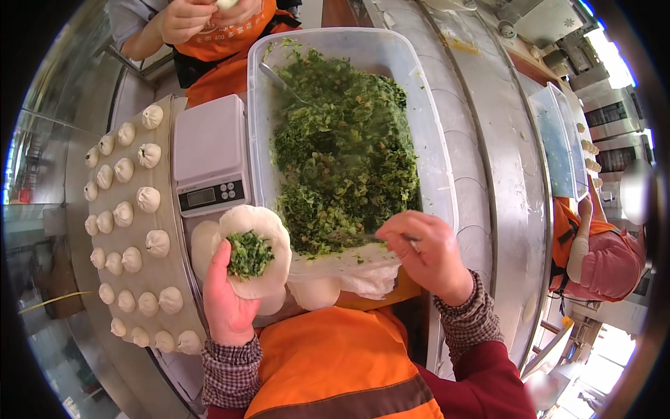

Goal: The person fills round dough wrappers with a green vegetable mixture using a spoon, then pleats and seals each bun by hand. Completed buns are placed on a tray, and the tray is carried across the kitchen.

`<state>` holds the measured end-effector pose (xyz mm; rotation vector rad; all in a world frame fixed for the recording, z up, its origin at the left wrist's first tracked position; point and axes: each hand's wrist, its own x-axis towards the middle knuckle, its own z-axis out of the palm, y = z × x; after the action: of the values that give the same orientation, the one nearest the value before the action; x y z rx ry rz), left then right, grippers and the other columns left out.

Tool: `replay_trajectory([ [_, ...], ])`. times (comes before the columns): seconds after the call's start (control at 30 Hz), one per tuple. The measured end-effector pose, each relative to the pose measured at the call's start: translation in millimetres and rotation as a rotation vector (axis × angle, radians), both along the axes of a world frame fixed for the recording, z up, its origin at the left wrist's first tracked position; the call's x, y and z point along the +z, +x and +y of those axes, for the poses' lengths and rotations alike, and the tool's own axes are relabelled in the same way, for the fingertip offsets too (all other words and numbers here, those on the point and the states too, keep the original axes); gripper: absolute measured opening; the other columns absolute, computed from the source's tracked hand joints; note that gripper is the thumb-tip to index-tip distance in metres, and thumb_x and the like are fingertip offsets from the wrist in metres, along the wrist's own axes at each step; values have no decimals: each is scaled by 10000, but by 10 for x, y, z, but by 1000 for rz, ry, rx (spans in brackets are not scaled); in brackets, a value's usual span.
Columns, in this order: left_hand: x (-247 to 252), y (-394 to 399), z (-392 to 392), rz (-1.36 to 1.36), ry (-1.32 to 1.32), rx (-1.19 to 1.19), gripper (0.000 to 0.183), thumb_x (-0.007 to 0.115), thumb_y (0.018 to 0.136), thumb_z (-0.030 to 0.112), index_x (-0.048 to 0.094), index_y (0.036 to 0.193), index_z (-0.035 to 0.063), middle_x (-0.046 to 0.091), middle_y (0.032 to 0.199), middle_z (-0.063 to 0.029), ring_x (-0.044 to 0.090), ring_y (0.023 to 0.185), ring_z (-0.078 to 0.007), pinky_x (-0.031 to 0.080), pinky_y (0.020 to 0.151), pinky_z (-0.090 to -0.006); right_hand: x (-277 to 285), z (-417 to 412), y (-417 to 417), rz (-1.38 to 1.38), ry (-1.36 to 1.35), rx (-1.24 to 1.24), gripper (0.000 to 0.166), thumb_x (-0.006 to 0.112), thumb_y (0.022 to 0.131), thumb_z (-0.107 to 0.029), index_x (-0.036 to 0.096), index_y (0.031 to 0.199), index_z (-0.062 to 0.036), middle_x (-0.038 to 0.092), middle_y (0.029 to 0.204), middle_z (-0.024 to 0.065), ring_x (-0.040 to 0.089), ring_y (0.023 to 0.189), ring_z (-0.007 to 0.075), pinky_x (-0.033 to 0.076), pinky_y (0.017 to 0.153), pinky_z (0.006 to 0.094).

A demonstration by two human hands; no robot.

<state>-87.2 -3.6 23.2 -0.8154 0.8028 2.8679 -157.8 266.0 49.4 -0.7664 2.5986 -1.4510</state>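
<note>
On my left hand (230, 304) rests a round, flat dough wrapper (275, 235), its thumb over the near edge. A mound of chopped green filling (250, 255) sits in the middle of the wrapper. My right hand (426, 254) hovers over the near right corner of a translucent plastic tub (437, 141), fingers curled and slightly blurred. Something shiny shows at its palm, but I cannot tell what it is. Chopped leafy greens (345, 146) fill much of the tub, and a metal utensil (282, 83) leans in at its far left. More dough wrappers (314, 292) lie by the tub's near edge.
Rows of pleated buns (148, 199) stand on a tray (136, 283) at the left. A digital kitchen scale (209, 141) sits between tray and tub. Across from me, a co-worker's hands (188, 18) hold dough. Another person (602, 256) works by a second tub (557, 141) at the right.
</note>
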Motion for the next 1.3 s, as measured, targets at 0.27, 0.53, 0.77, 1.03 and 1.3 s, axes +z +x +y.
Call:
replay_trajectory([
  [0.27,-27,94,-65,-29,-3,8,477,469,977,265,387,1358,-10,519,1305,-173,531,1196,-298,471,997,-444,16,-14,8,-47,-120,122,66,574,856,30,637,868,15,652,797,118,646,688,235,517,602,320],
  [0.53,-20,131,-94,50,36,45,454,486,970,247,412,1334,-14,540,1278,-169,557,1160,-292,489,976,-438,-49,-47,75,-296,-270,-132,87,554,909,-3,628,911,42,652,813,112,632,671,169,517,580,277],
  [0.77,-22,204,-173,19,-122,-25,519,482,975,303,359,1374,-4,518,1303,-176,540,1191,-310,482,985,-455,-22,-361,66,161,22,109,62,626,819,-10,636,880,-15,652,820,135,637,697,303,528,605,364],
  [1.03,-58,285,-220,92,-135,32,461,553,923,150,414,1325,-27,536,1269,-168,558,1153,-295,484,985,-423,-129,-645,66,164,97,167,51,636,799,-17,617,845,-26,628,772,115,617,677,304,508,580,376],
  [1.3,21,288,-252,21,-258,-11,487,580,891,60,405,1338,-20,550,1246,-161,565,1146,-290,499,964,-422,154,-463,89,-360,-181,-174,97,536,882,9,591,806,34,630,705,96,615,578,167,495,499,291],
])
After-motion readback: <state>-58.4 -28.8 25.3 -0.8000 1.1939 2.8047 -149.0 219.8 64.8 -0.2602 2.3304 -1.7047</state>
